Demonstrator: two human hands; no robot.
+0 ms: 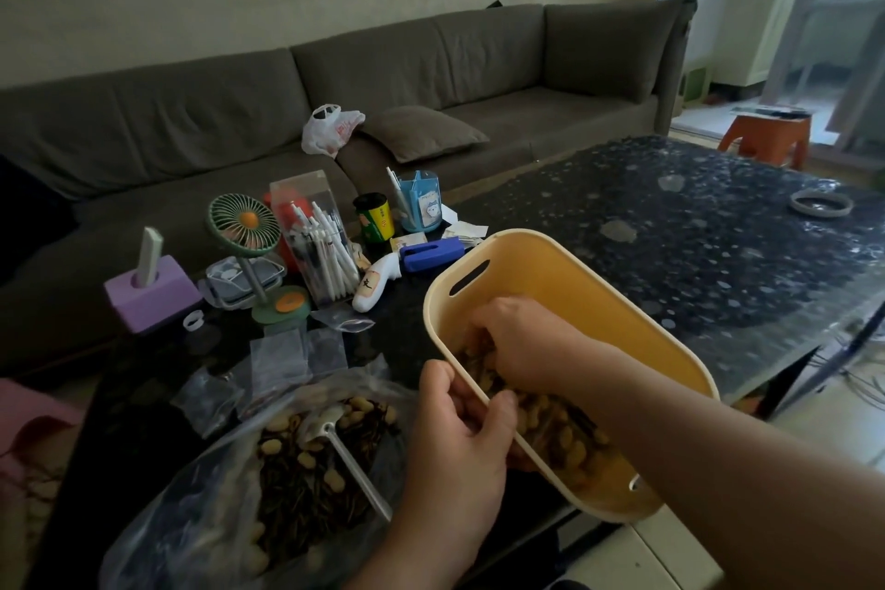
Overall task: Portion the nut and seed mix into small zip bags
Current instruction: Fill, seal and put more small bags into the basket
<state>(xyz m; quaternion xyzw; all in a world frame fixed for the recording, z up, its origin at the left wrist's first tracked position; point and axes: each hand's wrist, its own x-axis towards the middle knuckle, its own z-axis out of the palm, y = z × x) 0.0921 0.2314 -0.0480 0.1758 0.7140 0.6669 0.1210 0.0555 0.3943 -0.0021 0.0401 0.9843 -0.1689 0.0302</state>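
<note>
Both hands are at the yellow tub (pixel 589 302), which is tilted toward the person at the near edge of the dark speckled counter (pixel 694 235). Left hand (pixel 455 450) grips the tub's long near rim, fingers curled over the edge and thumb on the outside. Right hand (pixel 522 340) reaches down inside the tub, fingers bent into the nut and seed mix (pixel 565 436) piled along the tub's lower side; whether it has closed on any of the mix I cannot tell, since the fingertips are buried.

Just left of the tub lies a large clear plastic bag (pixel 201 493), open and holding more peanuts and dark seeds, with a white spoon (pixel 349 465) lying on the heap (its bowl points away from the person). Beyond that bag several small zip bags (pixel 282 359) lie flat on the counter, apparently empty.

Farther back on the counter stands a cluster of desk things: a small green fan (pixel 246 225), a clear box of white pens (pixel 316 249), a purple block (pixel 153 297) with a white piece standing in it, a blue pen cup (pixel 421 201) and a blue stapler-like object (pixel 431 252). A grey sofa (pixel 383 77) runs behind the counter, with a white plastic bag (pixel 330 127) on its seat.
</note>
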